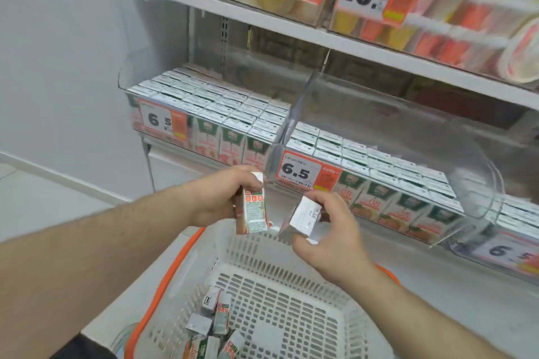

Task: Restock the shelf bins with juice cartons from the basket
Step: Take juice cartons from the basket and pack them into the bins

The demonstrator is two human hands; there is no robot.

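Above the basket [291, 248], both hands are raised and each one carries a juice carton. The left hand [221, 195] has its fingers curled round an upright carton [252, 207], with the printed side facing the camera. The right hand [329, 230] grips a second carton [304, 214] that is tilted, so its white end shows. The two cartons are near each other but apart, and both are between the basket and the front edge of the shelf.

I judge that the step in hand is the carrying: the cartons are already out of the basket and not yet in a bin. The next move calls for lifting each carton over the clear front wall of a bin and setting it upright in a free place, with the label to the front like the others. The right carton should first be turned upright.

The left bin [204, 114] looks nearly full, with cartons in tight rows up to the front wall. The middle bin [379, 178] holds rows of cartons too, but they sit lower and its back part seems to have room, though the clear plastic and the blur make this hard to tell. A third bin [510, 242] at the right edge is only partly in view.

The basket is white with an orange rim. Several cartons [213, 326] lie in a loose heap in its near left corner, and the rest of its floor is bare.
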